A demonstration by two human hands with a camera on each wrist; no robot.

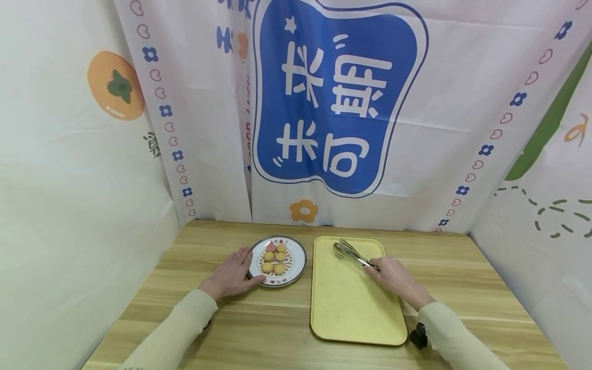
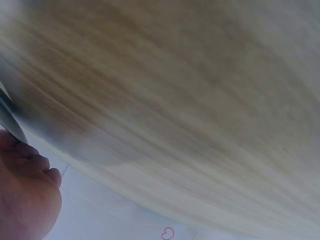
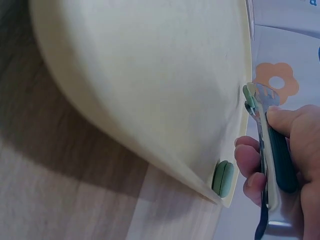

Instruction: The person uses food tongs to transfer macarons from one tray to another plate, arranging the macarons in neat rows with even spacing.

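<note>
On the table lies a round white plate (image 1: pixel 298 264) with a dark rim, holding several small round yellow cookies (image 1: pixel 279 269) and a pink one (image 1: pixel 271 247). My left hand (image 1: pixel 231 275) rests against the plate's left edge, fingers and thumb spread along the rim. Over the yellow tray (image 1: pixel 351 318), my right hand (image 1: pixel 398 280) grips metal tongs (image 1: pixel 350 252) with dark handles. The right wrist view shows a green sandwich cookie (image 3: pixel 223 178) near the tray's edge. Another green piece (image 3: pixel 248 95) appears by the tongs' tips; whether they pinch it I cannot tell.
The wooden table (image 1: pixel 259 334) runs back to a printed white cloth (image 1: pixel 217 169) hanging behind it. More white cloth hangs at both sides. The tray has a low raised rim and lies right of the plate.
</note>
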